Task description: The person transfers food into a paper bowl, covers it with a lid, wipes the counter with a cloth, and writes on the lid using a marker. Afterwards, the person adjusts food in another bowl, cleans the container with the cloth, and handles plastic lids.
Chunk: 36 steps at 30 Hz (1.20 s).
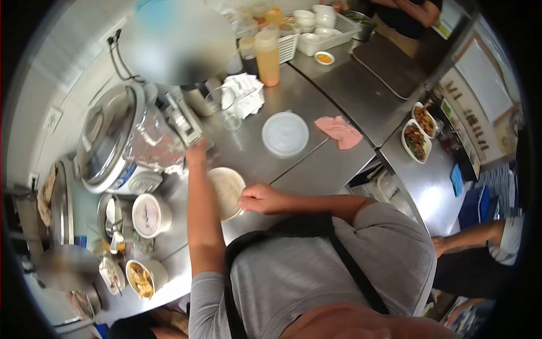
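- Right hand [270, 199]: fingers curled almost closed at the 3 o'clock rim of the bowl [226, 169]; I cannot tell whether they pinch the rim or only rest by it.
- Left hand [196, 149]: at 11 o'clock from the bowl, by the near end of a grey-and-white object [182, 123]; its fingers are too blurred to show how open they are or whether they grip.
- The bowl stands on the steel worktop [307, 169] close to the body, its top uncovered, with pale contents [227, 192] inside. So it looks filled, to a level I cannot judge, and has no lid on.
- From the bowl, at 1 to 2 o'clock: a round translucent lid or lidded container [285, 134], apart from both hands.
- At 2 o'clock, farther: a pink cloth [340, 133].
- At 12 o'clock: a clear cup [230, 117], then white papers [245, 95], then a squeeze bottle [267, 59].
- At 10 o'clock: crumpled foil [155, 141] beside a glass-lidded cooker [107, 133].
- At 8 to 9 o'clock: a covered white tub [150, 216].
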{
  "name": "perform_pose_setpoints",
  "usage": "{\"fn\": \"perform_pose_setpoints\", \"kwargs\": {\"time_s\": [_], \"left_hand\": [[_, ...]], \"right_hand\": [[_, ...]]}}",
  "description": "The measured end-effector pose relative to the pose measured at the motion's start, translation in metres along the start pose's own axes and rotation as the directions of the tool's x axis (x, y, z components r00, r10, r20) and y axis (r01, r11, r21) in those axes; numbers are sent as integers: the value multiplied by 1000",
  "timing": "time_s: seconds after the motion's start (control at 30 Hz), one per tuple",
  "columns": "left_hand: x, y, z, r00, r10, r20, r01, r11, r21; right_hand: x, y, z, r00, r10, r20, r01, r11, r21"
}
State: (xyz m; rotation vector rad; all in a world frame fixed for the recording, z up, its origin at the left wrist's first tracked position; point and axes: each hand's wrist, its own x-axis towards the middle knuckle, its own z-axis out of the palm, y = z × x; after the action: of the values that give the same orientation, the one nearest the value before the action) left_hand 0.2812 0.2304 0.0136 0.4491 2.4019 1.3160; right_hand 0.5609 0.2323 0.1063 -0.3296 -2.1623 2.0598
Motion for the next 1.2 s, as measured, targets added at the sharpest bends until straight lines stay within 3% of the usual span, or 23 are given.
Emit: {"fn": "perform_pose_setpoints", "kwargs": {"time_s": [0.03, 0.13, 0.23, 0.27, 0.33, 0.4, 0.43, 0.47, 0.5, 0.53, 0.57, 0.67, 0.73, 0.83, 0.9, 0.97, 1.07, 1.17, 1.2], "left_hand": [[-7, 11, -7, 998, -64, 18, 66, 986, -153], [-29, 42, -21, 953, -303, -4, 294, 929, -226], [-17, 21, -17, 991, -113, -74, 94, 969, -228], [-8, 14, -17, 994, -40, -101, 39, 999, -15], [10, 7, -20, 989, 99, -108, -48, 915, 400], [-7, 15, -21, 980, 176, -92, -90, 809, 581], [-1, -3, -19, 972, 193, -138, -77, 806, 588], [15, -26, -19, 958, 211, -193, -55, 798, 600], [37, -47, -22, 934, 322, -157, -139, 730, 670], [-11, 12, -41, 925, 290, -246, -116, 831, 545], [-10, 18, -54, 904, 355, -237, -178, 819, 546], [-50, 48, -94, 865, 298, -405, -275, 954, 115], [-80, 43, -107, 828, 292, -479, -373, 924, -80], [-109, -4, -112, 845, 127, -519, -208, 973, -101], [-123, -54, -99, 868, 32, -496, -240, 901, -361], [-152, -69, -84, 920, -55, -389, -23, 981, -193], [-153, -77, -63, 957, 104, -271, -127, 989, -72], [-152, -75, -68, 991, 58, -124, -79, 982, -171], [-149, -79, -69, 973, 143, -182, -146, 989, -4]], "right_hand": [[-1, -3, -3, 1000, -6, 22, 5, 999, 41], [-2, -1, -4, 999, 6, 31, -8, 998, 67], [2, 11, 5, 998, 24, 50, -25, 999, 37], [3, 13, 7, 998, 29, 58, -31, 999, 23], [5, 11, 2, 999, 48, 10, -47, 996, -72], [5, 13, -3, 997, 38, -72, -49, 986, -160], [6, 17, -3, 993, 16, -117, -39, 979, -198], [6, 16, -7, 995, 18, -94, -40, 970, -239], [7, 16, -15, 998, 9, -68, -28, 960, -280], [8, 23, -20, 995, 7, -97, -27, 977, -213], [5, 33, -24, 991, 19, -132, -38, 989, -145], [3, 26, -42, 997, -31, -72, 26, 998, -58], [4, 30, -50, 999, -48, -13, 47, 996, -74], [11, 47, -60, 996, 5, 85, 6, 992, -128], [18, 65, -63, 987, 88, 138, -49, 964, -261], [26, 89, -51, 987, 146, 69, -113, 930, -349], [45, 88, -38, 986, 156, 59, -117, 897, -427], [60, 83, -38, 956, 283, 75, -202, 823, -531], [62, 84, -39, 936, 346, 68, -247, 781, -574]]}}
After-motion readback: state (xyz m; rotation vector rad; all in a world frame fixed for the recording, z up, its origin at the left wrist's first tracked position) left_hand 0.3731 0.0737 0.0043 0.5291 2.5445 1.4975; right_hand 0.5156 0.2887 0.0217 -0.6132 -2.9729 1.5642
